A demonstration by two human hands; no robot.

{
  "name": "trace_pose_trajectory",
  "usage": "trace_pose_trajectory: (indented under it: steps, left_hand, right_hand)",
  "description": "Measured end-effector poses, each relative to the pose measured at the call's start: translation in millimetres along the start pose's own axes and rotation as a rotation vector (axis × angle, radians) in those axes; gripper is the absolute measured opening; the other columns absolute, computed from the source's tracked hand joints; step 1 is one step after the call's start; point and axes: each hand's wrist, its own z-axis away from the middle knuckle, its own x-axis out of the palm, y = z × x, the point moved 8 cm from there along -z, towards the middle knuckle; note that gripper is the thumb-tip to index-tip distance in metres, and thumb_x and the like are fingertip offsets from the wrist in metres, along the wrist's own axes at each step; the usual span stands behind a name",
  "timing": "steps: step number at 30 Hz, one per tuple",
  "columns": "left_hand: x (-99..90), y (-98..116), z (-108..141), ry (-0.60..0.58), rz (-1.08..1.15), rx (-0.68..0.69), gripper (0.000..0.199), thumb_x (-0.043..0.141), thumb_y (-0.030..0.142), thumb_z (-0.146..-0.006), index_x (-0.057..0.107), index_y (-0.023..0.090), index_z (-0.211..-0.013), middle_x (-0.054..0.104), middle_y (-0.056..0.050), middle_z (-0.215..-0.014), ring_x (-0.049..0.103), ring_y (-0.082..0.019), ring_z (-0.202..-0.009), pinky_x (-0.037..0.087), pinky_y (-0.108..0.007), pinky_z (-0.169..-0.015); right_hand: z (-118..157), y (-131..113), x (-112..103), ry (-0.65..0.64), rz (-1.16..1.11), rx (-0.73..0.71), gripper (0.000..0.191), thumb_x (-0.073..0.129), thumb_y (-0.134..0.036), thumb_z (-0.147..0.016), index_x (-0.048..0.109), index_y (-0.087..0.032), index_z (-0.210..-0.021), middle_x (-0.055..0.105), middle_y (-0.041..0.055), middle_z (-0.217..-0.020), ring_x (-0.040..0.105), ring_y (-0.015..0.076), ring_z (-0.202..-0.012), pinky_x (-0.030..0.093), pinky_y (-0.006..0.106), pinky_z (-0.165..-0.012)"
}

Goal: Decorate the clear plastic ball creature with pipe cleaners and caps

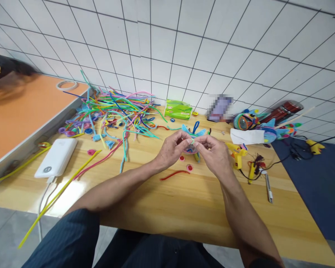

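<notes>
Above the middle of the wooden table, my left hand (171, 149) and my right hand (213, 152) meet at the fingertips. Both pinch a small pale green piece of pipe cleaner (192, 141). Partly hidden behind my fingers stands a craft figure made of pipe cleaners, with light blue pointed parts (200, 132) and a dark blue loop (195, 127) on top. Just below my hands lie two small red-centred discs, one of them nearer me (190, 168). A short red pipe cleaner (174, 175) rests on the wood by my left wrist.
A large heap of coloured pipe cleaners (120, 108) covers the back left. At left lies a white power bank (56, 158) with a cable. On the right are a yellow glue gun (236, 155), a utility knife (269, 188), finished crafts and a red flask (284, 111). A green tissue pack (178, 109) sits near the wall.
</notes>
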Motion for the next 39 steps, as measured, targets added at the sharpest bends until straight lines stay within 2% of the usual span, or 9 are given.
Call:
trace_pose_trajectory:
  steps: [6,10,16,19,21,24,29,34,39]
  left_hand:
    - [1.7,-8.6,8.8,0.127,0.165,-0.032,0.038,0.077,0.055,-0.091,0.065,0.019,-0.091,0.065,0.002,-0.08,0.056,-0.011,-0.07,0.051,-0.025,-0.07]
    - [6.0,-15.4,6.3,0.059,0.199,-0.067,0.038,0.076,0.054,-0.092,0.066,0.018,-0.094,0.067,0.0,-0.081,0.06,-0.012,-0.073,0.052,-0.026,-0.072]
    - [1.0,17.8,-2.8,-0.064,-0.314,0.196,0.02,0.066,0.035,-0.099,0.072,0.018,-0.091,0.069,-0.001,-0.081,0.055,-0.012,-0.071,0.043,-0.026,-0.069]
    - [0.7,29.7,-2.3,-0.089,-0.396,0.282,0.021,0.062,0.031,-0.1,0.07,0.017,-0.087,0.067,-0.001,-0.079,0.053,-0.012,-0.07,0.041,-0.026,-0.069]
    - [1.0,28.3,-2.4,-0.1,-0.357,0.245,0.021,0.062,0.031,-0.099,0.069,0.017,-0.087,0.065,0.0,-0.077,0.051,-0.011,-0.067,0.04,-0.026,-0.066]
    - [1.6,16.5,-2.8,-0.106,-0.134,0.092,0.025,0.067,0.04,-0.097,0.067,0.017,-0.087,0.063,0.001,-0.077,0.051,-0.011,-0.066,0.04,-0.025,-0.064]
    - [6.3,2.5,-0.7,-0.066,0.218,-0.085,0.043,0.081,0.056,-0.087,0.066,0.017,-0.087,0.063,0.002,-0.075,0.053,-0.011,-0.067,0.045,-0.025,-0.067]
    - [10.5,-1.5,0.8,-0.044,0.336,-0.127,0.045,0.085,0.057,-0.083,0.064,0.017,-0.087,0.059,0.004,-0.07,0.045,-0.008,-0.059,0.039,-0.023,-0.059]
    - [8.8,7.7,-1.6,-0.141,0.117,-0.056,0.039,0.078,0.054,-0.092,0.068,0.017,-0.095,0.063,0.0,-0.08,0.054,-0.011,-0.069,0.043,-0.024,-0.065]
  right_hand:
    - [3.0,4.4,12.6,0.024,-0.166,0.076,0.022,0.076,-0.045,-0.085,0.074,-0.023,-0.087,0.079,0.0025,-0.078,0.072,0.0171,-0.065,0.058,0.03,-0.064]
    - [1.1,6.6,11.2,-0.005,-0.106,0.072,0.021,0.074,-0.043,-0.086,0.072,-0.023,-0.084,0.077,0.0016,-0.075,0.07,0.0163,-0.064,0.057,0.029,-0.063]
    - [0.6,-8.0,-5.1,0.038,0.185,-0.097,0.013,0.069,-0.034,-0.089,0.071,-0.023,-0.082,0.076,0.0013,-0.075,0.064,0.0154,-0.063,0.05,0.03,-0.064]
    - [0.9,-14.0,-6.4,0.008,0.208,-0.15,0.011,0.069,-0.032,-0.09,0.073,-0.024,-0.084,0.077,0.0023,-0.079,0.067,0.0173,-0.069,0.052,0.032,-0.07]
    - [-0.4,-10.6,-4.9,-0.044,0.138,-0.113,0.011,0.069,-0.034,-0.091,0.075,-0.024,-0.088,0.078,0.0023,-0.081,0.069,0.0177,-0.07,0.054,0.032,-0.07]
    - [-2.3,0.2,-0.1,-0.108,-0.042,0.007,0.017,0.073,-0.039,-0.088,0.077,-0.023,-0.094,0.08,0.0024,-0.083,0.073,0.0181,-0.071,0.058,0.032,-0.069]
    - [-2.9,8.9,10.2,-0.114,-0.281,0.124,0.03,0.081,-0.048,-0.083,0.074,-0.022,-0.095,0.082,0.004,-0.087,0.075,0.0185,-0.074,0.061,0.033,-0.072]
    - [-3.6,8.8,4.7,-0.064,-0.21,0.098,0.027,0.077,-0.049,-0.086,0.07,-0.023,-0.084,0.074,0.0002,-0.073,0.066,0.016,-0.065,0.054,0.03,-0.064]
    - [-1.8,1.5,-2.7,-0.12,0.0,0.046,0.024,0.064,-0.045,-0.093,0.069,-0.023,-0.085,0.073,0.0004,-0.073,0.064,0.0167,-0.066,0.048,0.031,-0.065]
